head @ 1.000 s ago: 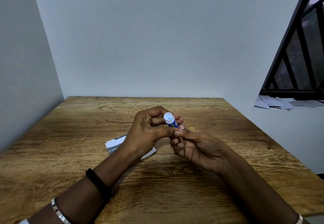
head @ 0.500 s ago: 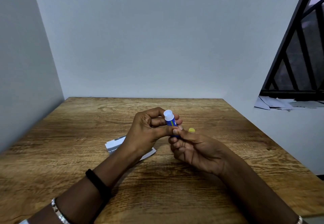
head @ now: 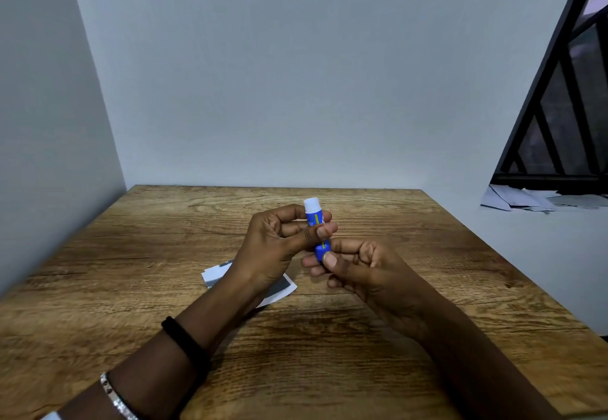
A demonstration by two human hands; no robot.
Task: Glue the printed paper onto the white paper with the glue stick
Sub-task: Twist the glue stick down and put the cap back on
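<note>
Where the wooden table (head: 158, 255) is being walled in, a glue stick (head: 314, 219) is being held.
It is being pinched above the centre by left hand (head: 279, 248) and right hand (head: 358, 268).

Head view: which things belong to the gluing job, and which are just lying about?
Job: glue stick, gripped by left hand and right hand; printed paper on the table under the left wrist.
Lying about: loose papers on the ledge, far right.
</note>
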